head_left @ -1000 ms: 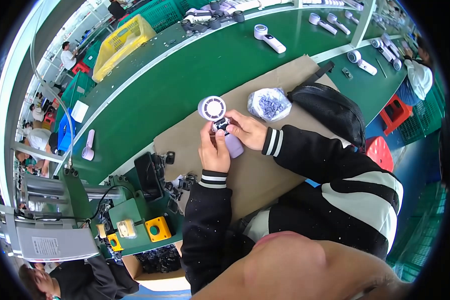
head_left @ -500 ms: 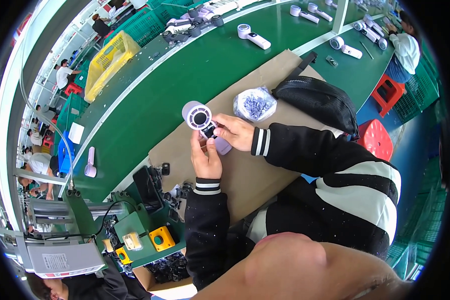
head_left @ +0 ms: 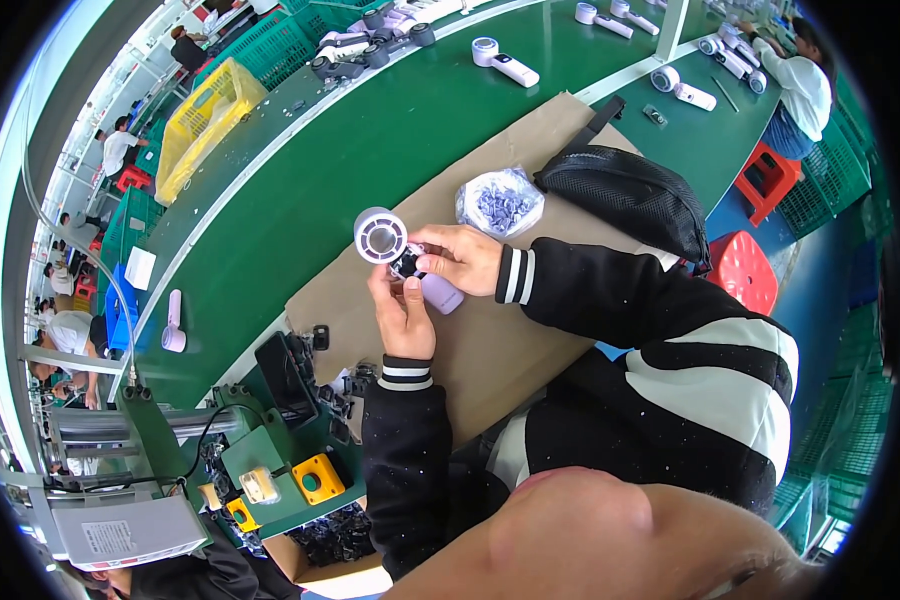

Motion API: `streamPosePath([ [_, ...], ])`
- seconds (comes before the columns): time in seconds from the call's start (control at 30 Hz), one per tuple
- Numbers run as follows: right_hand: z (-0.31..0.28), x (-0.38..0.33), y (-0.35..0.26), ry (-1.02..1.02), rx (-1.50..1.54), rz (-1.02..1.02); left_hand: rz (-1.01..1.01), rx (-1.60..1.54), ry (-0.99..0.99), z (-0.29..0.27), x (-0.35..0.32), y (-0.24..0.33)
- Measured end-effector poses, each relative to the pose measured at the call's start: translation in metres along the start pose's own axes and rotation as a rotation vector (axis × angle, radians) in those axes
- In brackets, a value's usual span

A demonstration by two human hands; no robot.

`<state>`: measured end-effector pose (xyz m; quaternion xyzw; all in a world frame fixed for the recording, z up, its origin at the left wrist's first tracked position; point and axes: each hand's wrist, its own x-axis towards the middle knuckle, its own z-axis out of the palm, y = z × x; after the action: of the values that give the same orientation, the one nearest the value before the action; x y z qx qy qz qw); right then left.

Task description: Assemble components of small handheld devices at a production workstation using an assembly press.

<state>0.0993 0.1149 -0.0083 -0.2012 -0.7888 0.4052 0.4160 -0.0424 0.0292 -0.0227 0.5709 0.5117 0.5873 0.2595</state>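
Observation:
A lilac handheld fan (head_left: 380, 236) with a round, ringed head is held over the brown cardboard sheet (head_left: 515, 345). My left hand (head_left: 404, 318) grips it from below, fingers and thumb around the upper handle. On the other side, my right hand (head_left: 462, 258) is closed on the same handle, its thumb pressing by a small dark part (head_left: 407, 262) just under the head. What that part is, I cannot make out. The handle's rounded lilac end (head_left: 442, 294) shows below my right fingers. A clear bag of small purple-grey pieces (head_left: 502, 203) lies beyond my right hand.
A black mesh bag (head_left: 625, 195) lies at the right of the cardboard. Left of my forearm are a black phone-like slab (head_left: 286, 378), small black parts (head_left: 348, 385) and a machine with a yellow button box (head_left: 317, 479). Other fans (head_left: 505, 62) lie on the green bench.
Both hands still hold the fan. The centre of its head looked dark before and now looks pale grey. The whole view has shifted slightly.

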Motion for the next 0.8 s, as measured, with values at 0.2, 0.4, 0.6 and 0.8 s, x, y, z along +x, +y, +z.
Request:
streamPosePath([
  [0.2, -0.0001, -0.0004, 0.0004, 0.027, -0.089, -0.099, -0.012, 0.01, 0.006, 0.0016, -0.0026, 0.0005],
  [0.4, -0.0014, -0.0012, 0.0006, 0.014, -0.149, -0.103, 0.012, 0.007, 0.0, 0.0026, -0.0025, -0.0065],
  [0.6, -0.0003, -0.0024, -0.0003, 0.021, -0.152, -0.074, -0.02, -0.016, -0.02, 0.0041, -0.0031, -0.0051],
  [0.8, 0.0027, -0.0016, 0.0019, -0.024, 0.01, -0.041, 0.022, -0.084, 0.039, 0.0013, -0.0064, -0.0068],
])
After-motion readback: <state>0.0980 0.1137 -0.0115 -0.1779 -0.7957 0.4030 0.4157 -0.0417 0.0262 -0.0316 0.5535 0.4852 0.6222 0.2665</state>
